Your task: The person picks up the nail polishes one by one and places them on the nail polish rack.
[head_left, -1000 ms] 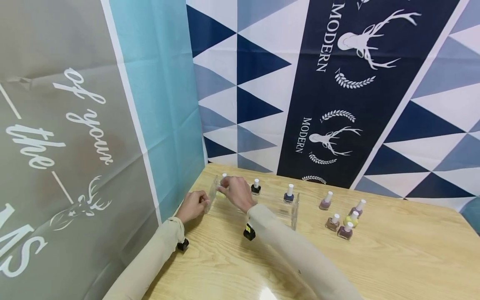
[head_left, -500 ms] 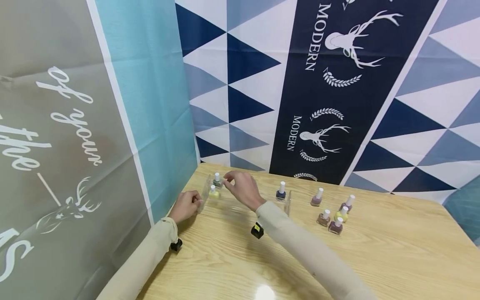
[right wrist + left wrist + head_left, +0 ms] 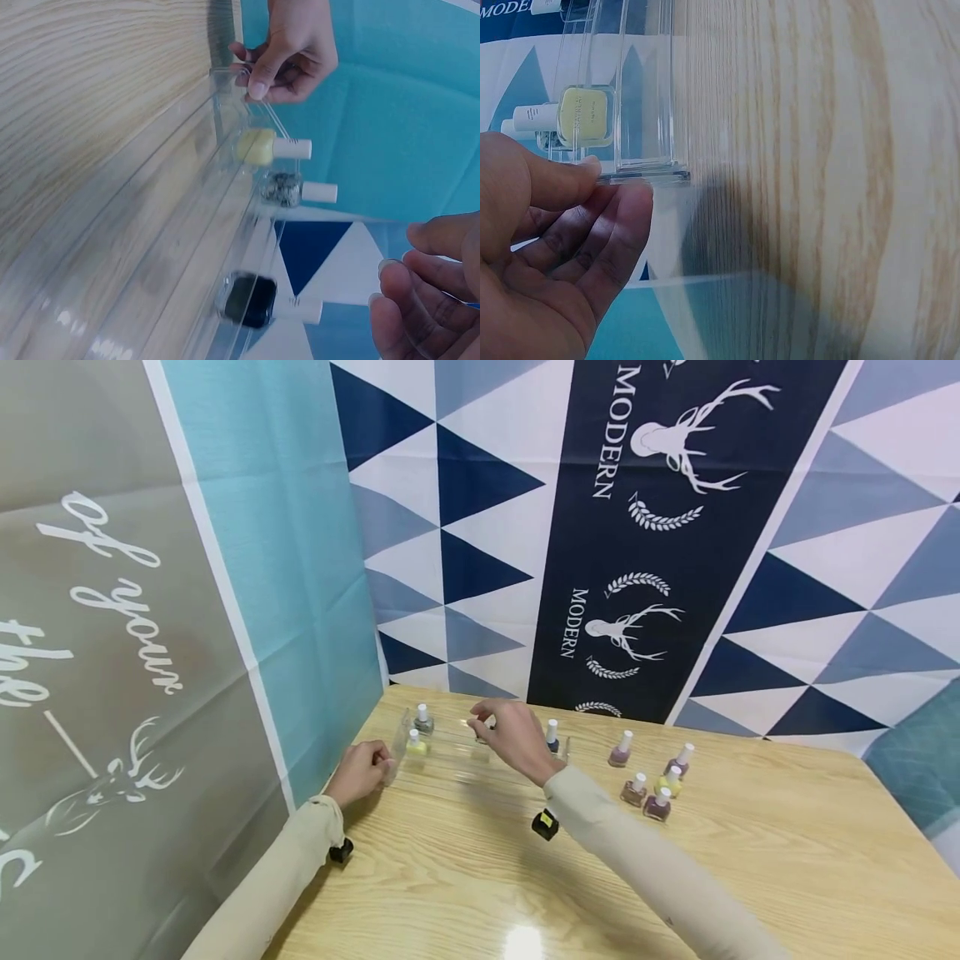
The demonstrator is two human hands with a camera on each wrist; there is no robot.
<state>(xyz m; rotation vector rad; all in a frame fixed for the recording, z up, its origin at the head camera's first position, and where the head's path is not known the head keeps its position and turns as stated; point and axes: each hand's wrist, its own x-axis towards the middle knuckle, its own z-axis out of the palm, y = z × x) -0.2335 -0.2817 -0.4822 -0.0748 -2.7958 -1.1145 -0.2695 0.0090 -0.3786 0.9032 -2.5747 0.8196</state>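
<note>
My left hand [image 3: 362, 772] pinches the end panel of a clear acrylic stepped rack [image 3: 646, 90] between thumb and fingers. At that end of the rack, a yellow nail polish bottle [image 3: 416, 746] stands in front of a speckled glitter nail polish bottle [image 3: 423, 722], both with white caps. My right hand [image 3: 513, 737] is over the back of the rack, fingers loosely bent with nothing between them. Close to its fingertips is a black nail polish bottle [image 3: 250, 300], mostly hidden by the hand in the head view. A navy nail polish bottle [image 3: 552, 742] shows just behind that hand.
To the right of the rack, a mauve nail polish bottle [image 3: 620, 752] stands on the wooden table [image 3: 450, 877]. Several more stand grouped nearby, among them a yellow one [image 3: 669, 783] and a brown one [image 3: 633, 791]. Fabric-covered walls [image 3: 315, 568] border the table's left and back.
My right hand has moved right, from the glitter and yellow bottles toward the black one, uncovering the first two. My left hand keeps its grip on the rack. The head view has turned right.
</note>
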